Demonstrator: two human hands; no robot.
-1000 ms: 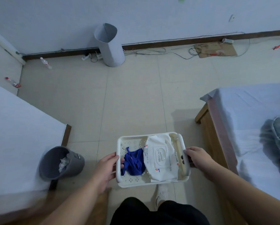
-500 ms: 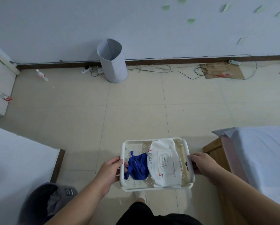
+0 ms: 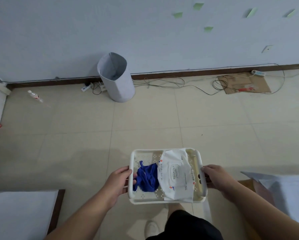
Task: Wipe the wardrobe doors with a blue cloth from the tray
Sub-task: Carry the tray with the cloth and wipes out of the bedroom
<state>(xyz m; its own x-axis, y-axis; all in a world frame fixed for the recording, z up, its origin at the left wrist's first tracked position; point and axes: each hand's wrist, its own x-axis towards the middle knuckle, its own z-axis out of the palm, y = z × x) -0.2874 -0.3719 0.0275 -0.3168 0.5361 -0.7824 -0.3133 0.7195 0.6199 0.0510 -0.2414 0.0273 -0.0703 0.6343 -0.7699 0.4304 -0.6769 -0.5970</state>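
I carry a white perforated plastic tray in front of my body, above the tiled floor. My left hand grips its left rim and my right hand grips its right handle. A crumpled blue cloth lies in the left half of the tray, beside my left fingers. A white pack of wet wipes fills the right half. No wardrobe doors are in view.
A grey cylindrical bin stands against the far wall by a power strip and loose cables. Cardboard lies at the back right. Plastic bottles lie at the left. A bed corner is at the right, another white surface at the lower left.
The view has tilted up and moved forward: the beds and the grey waste bin at the lower left have slid out of frame. Both hands keep the same hold on the tray.
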